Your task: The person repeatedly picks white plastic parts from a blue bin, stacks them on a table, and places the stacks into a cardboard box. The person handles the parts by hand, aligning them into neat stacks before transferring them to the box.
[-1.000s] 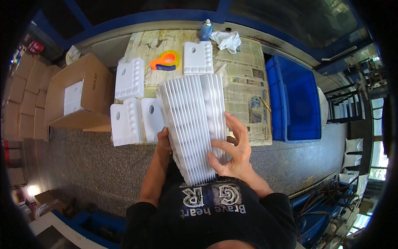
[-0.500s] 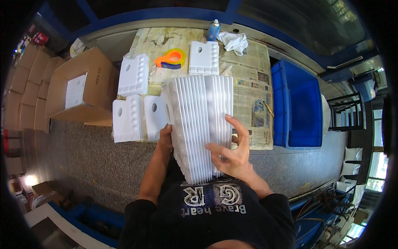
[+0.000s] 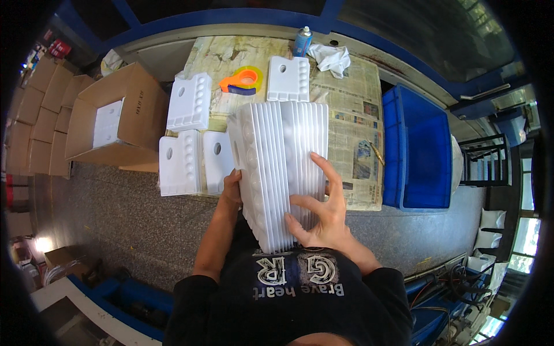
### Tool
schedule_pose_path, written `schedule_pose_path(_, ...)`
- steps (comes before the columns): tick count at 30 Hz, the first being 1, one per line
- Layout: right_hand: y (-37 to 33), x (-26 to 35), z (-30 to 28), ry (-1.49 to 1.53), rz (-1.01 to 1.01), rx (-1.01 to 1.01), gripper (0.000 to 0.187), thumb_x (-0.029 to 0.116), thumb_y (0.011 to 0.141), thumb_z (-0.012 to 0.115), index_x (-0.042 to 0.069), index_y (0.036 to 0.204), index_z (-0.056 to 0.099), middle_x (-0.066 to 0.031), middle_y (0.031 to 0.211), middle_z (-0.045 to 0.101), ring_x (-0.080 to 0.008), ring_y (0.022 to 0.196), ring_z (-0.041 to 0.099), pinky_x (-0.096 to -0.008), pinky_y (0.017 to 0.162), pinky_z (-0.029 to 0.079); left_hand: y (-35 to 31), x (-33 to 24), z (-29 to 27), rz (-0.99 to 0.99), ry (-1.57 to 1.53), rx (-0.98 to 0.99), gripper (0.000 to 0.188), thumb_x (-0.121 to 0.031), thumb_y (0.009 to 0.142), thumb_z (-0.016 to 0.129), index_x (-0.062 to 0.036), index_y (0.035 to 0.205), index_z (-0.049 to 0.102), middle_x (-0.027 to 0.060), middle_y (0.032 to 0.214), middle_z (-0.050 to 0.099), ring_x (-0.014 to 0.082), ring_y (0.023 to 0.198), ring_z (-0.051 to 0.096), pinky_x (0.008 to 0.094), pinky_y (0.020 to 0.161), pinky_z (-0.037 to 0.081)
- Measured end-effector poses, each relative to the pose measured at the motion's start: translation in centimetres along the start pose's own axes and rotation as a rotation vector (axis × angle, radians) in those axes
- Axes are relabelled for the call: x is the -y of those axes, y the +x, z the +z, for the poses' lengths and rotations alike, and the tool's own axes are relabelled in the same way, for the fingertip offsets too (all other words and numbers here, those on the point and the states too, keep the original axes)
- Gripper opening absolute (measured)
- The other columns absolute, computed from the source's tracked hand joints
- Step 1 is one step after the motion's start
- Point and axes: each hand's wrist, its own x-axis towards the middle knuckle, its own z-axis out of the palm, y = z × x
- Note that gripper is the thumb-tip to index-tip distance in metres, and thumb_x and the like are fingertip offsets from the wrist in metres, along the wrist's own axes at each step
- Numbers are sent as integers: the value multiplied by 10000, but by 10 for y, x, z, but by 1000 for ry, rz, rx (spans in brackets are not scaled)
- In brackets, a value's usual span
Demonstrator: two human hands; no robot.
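A thick stack of white plastic paint palettes (image 3: 268, 173) stands on edge in front of my chest, their edges turned upward. My left hand (image 3: 232, 187) is closed on the left side of the stack, most of its fingers hidden behind it. On the right, my right hand (image 3: 323, 216) has its fingers bent over the palette edges, with the thumb and fingertips pressed against them. A gap parts the stack into two groups near the middle. More white palettes lie in piles on the table: one pile (image 3: 189, 101) at the far left and another (image 3: 288, 79) at the back.
Newspaper covers the table (image 3: 355, 81). An orange tape dispenser (image 3: 242, 81), a blue spray can (image 3: 302, 41) and a white cloth (image 3: 330, 59) lie or stand toward the back. An open cardboard box (image 3: 124, 109) with palettes is at left, a blue plastic bin (image 3: 424, 150) at right.
The gap in the stack has moved leftward, with more palettes in the right-hand group. My right thumb now shows against the edges, lower down. My left hand keeps its hold.
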Motion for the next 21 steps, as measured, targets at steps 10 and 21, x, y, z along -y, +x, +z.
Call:
schedule_pose_path(10, -4, -47, 26, -38, 431, -237, 1240, 238, 543, 872, -17, 1431, 46, -316, 1368, 323, -452, 1201, 446, -455, 940, 449, 10, 5, -17, -57, -23, -213, 822, -439, 700, 640, 19, 1337, 394, 172, 1154, 596, 279, 1015, 618, 389, 863, 527)
schedule_pose_path(21, -39, -127, -14, 61, 875, -407, 1102, 276, 531, 829, -31, 1398, 222, -297, 1182, 544, -404, 1051, 582, -425, 906, 460, 50, 27, -8, -423, 97, -418, 607, -319, 817, 574, 11, 1308, 436, 167, 1164, 599, 303, 1013, 616, 403, 895, 506)
